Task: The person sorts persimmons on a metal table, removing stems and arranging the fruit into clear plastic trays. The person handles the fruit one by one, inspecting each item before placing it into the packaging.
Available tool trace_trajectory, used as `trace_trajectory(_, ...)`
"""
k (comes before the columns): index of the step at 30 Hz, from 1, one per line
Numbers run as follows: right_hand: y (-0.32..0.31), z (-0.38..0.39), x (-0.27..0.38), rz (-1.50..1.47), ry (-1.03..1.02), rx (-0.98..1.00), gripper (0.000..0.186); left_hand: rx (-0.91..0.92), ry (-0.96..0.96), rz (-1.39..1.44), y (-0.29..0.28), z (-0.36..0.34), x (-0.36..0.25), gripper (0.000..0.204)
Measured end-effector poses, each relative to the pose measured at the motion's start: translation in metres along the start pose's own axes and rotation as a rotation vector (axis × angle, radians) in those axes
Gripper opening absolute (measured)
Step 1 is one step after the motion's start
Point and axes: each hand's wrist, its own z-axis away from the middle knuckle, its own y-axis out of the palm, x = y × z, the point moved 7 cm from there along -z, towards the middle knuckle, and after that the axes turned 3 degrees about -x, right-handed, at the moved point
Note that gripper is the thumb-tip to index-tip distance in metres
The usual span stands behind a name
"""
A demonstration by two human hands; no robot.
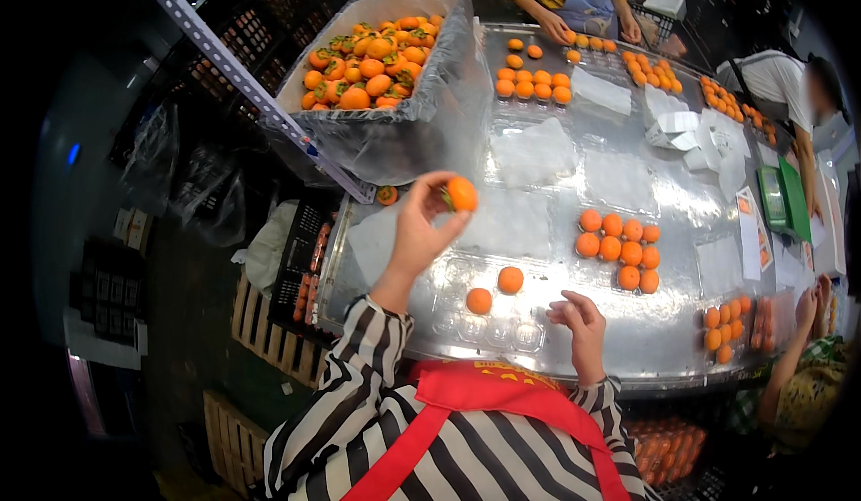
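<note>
Orange persimmon [462, 194] sits pinched in the left hand [420, 232] fingers, raised above the clear tray [489, 317] on the steel bench [628, 339]. Right hand [581, 326], fingers loosely curled, touches the tray's edge. A loose pinch could drop the fruit and bruise it.

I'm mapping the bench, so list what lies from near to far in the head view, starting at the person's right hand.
Right hand → clear plastic tray holding two orange fruits → left hand holding a fruit → lined crate of fruit → co-worker's hands.
</note>
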Motion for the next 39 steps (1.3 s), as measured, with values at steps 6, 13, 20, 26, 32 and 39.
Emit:
trace_trajectory(6, -0.013, 0.014, -0.022, -0.004, 0.072, -0.051, 0.027, -0.225, 0.186, -0.054, -0.065, -0.053, -0.036, 0.049)
trace_trajectory(13, -0.003, 0.015, -0.017, 0.050, 0.040, -0.036, 0.027, -0.390, 0.288, -0.322, -0.112, -0.094, -0.060, 0.047)
trace_trajectory(20, -0.005, 0.014, -0.019, 0.057, 0.034, -0.044, 0.027, -0.457, 0.334, -0.461, -0.132, -0.105, -0.048, 0.046)
trace_trajectory(26, 0.001, 0.019, -0.015, 0.094, 0.045, -0.015, 0.026, -0.747, 0.316, -0.902, -0.170, -0.140, -0.058, 0.059)
trace_trajectory(32, -0.016, 0.019, -0.024, 0.039, 0.043, -0.045, 0.026, -0.655, 0.554, -1.042, -0.134, -0.126, -0.057, 0.069)
trace_trajectory(39, -0.058, 0.042, -0.026, 0.069, 0.038, -0.151, 0.025, -0.205, 0.503, -0.815, -0.035, -0.011, -0.009, 0.046)
